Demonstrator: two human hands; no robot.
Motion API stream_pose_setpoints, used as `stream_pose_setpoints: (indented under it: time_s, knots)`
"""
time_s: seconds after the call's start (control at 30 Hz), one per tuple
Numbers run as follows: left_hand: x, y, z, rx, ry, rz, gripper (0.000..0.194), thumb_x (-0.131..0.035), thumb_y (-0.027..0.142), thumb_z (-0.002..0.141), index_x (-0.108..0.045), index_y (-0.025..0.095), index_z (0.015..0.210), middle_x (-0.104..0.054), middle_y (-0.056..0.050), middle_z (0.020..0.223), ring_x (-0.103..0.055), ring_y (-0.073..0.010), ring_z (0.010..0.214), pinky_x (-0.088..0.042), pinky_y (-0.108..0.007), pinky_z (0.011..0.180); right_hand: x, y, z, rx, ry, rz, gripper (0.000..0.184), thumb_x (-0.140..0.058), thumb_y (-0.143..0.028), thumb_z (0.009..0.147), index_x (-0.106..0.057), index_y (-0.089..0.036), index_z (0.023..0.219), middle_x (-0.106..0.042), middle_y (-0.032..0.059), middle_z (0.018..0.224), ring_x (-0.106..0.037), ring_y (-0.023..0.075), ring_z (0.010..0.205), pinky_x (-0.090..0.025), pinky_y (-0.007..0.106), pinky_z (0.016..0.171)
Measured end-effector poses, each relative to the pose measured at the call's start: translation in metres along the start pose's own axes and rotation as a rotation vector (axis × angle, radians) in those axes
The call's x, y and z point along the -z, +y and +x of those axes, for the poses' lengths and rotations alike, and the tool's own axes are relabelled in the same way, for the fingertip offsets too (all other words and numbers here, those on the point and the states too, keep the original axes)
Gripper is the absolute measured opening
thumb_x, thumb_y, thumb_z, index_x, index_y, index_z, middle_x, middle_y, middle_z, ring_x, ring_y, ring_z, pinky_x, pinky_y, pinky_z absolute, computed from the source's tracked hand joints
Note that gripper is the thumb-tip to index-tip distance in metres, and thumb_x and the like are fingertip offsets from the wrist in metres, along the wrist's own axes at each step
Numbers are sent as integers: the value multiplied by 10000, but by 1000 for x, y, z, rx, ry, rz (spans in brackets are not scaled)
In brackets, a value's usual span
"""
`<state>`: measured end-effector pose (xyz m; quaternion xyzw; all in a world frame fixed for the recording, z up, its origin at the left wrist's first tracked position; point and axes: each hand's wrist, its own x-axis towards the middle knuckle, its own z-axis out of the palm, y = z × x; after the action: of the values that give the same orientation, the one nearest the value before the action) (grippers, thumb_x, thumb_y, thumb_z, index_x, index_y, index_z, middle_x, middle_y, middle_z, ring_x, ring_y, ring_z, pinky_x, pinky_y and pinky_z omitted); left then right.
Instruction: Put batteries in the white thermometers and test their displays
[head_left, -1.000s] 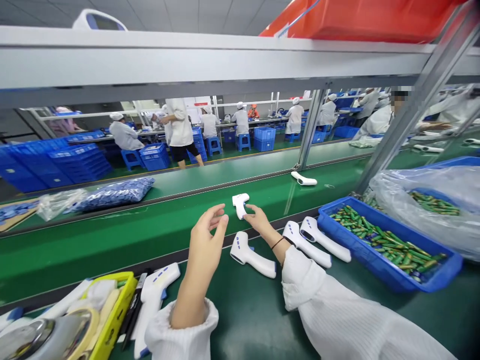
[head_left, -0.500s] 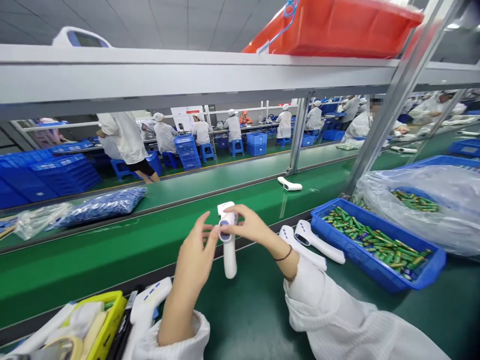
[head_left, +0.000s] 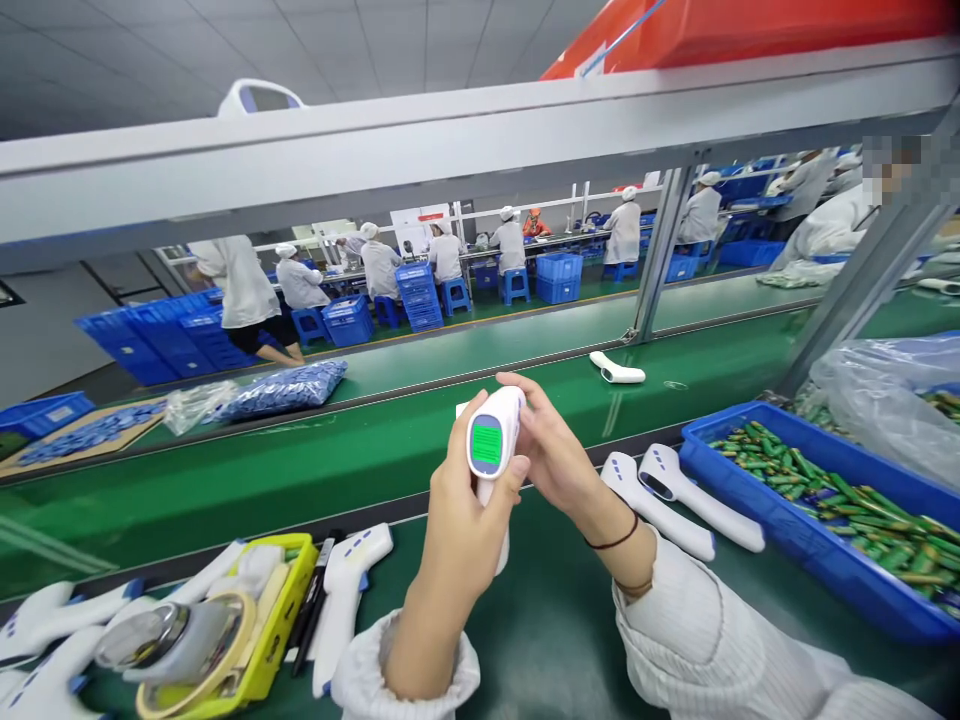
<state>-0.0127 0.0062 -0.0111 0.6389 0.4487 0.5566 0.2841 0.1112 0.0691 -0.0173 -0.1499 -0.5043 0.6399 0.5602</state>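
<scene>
One white thermometer [head_left: 507,415] is above the bench [head_left: 547,620], handle [head_left: 502,555] pointing down — left hand [head_left: 457,530], the nearer, grips it with closed fingers, right hand [head_left: 561,458] curves half open at its right side.

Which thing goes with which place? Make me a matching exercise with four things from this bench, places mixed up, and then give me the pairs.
1. Thermometer with the lit green screen
2. Yellow basket
3. Red bin
4. Small green cylinders

A. On the overhead shelf
B. In a blue bin
C. In the left hand
D. Beside the black pens

Pairs: 1-C, 2-D, 3-A, 4-B
</scene>
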Motion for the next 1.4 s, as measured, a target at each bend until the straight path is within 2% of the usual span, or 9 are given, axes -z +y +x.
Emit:
stream_pose_setpoints:
  time_s: [0.07, 0.13, 0.3, 0.4, 0.67, 0.8, 0.97, 1.2, 1.4]
  knots:
    - [-1, 3, -2, -6, -31, 2, 659, -583, 467, 928, -339, 288, 1514, -661, -90, 1176, -693, -230, 873, -588, -332, 738, 0, 0, -1, -33, -14, 101, 373, -641, -401, 879, -540, -311, 1227, -532, -13, 843, -500, 117, 656, -455, 213, 577]
    - [-3, 7, -5, -49, -34, 29, 668, -601, 455, 919, -345, 297, 1516, -676, -89, 1144, -677, -280, 1012, -581, -384, 849, -1, -1, -2, -38, 0, 162, 355, -650, -398, 856, -554, -304, 1184, -520, -17, 830, -485, 114, 649, -454, 215, 597]
    - [-6, 13, -8, -110, -30, 57, 656, -621, 410, 913, -366, 306, 1509, -655, -93, 1231, -617, -330, 1171, -549, -435, 963, -7, -4, -5, -65, 52, 201, 346, -650, -422, 803, -528, -293, 1100, -484, -29, 789, -414, 105, 580, -397, 205, 528]
    - [-7, 15, -9, -104, -39, 50, 621, -614, 397, 919, -387, 321, 1491, -624, -77, 1300, -609, -324, 1189, -549, -430, 975, -7, -6, -5, -67, 60, 219, 313, -657, -409, 779, -497, -276, 1013, -459, -32, 779, -436, 111, 599, -402, 215, 546]
    - [-8, 16, -9, -72, -42, 27, 591, -592, 383, 937, -367, 388, 1483, -503, -23, 1457, -606, -256, 1192, -549, -381, 985, -5, -6, -3, -87, 30, 222, 326, -671, -391, 795, -477, -271, 1026, -460, -38, 766, -429, 103, 583, -368, 205, 514]
    - [-9, 15, -9, -56, -37, 45, 607, -595, 385, 934, -358, 382, 1492, -510, -35, 1451, -619, -253, 1172, -570, -359, 938, -6, -6, -2, -85, 21, 195, 315, -651, -411, 802, -463, -265, 1008, -463, -34, 763, -435, 109, 587, -366, 210, 507]
    - [-8, 13, -8, -51, -19, 44, 621, -589, 414, 935, -343, 362, 1503, -593, -54, 1352, -641, -263, 1144, -566, -366, 941, -2, -5, -4, -74, -54, 127, 429, -697, -419, 781, -452, -293, 1111, -522, -30, 807, -481, 120, 593, -393, 212, 493]
    - [-8, 13, -8, -22, -3, 40, 583, -575, 431, 940, -369, 367, 1482, -644, -51, 1259, -637, -270, 1152, -559, -396, 954, 2, -3, -4, -64, -159, 187, 318, -654, -356, 870, -463, -294, 1117, -556, -31, 831, -536, 105, 614, -442, 196, 519]
    - [-11, 13, -8, -12, 13, 17, 566, -572, 438, 942, -383, 363, 1471, -636, -49, 1262, -653, -246, 1112, -564, -374, 941, 4, -2, -4, -58, -191, 154, 487, -754, -350, 777, -456, -305, 1160, -564, -28, 859, -557, 118, 655, -467, 205, 544]
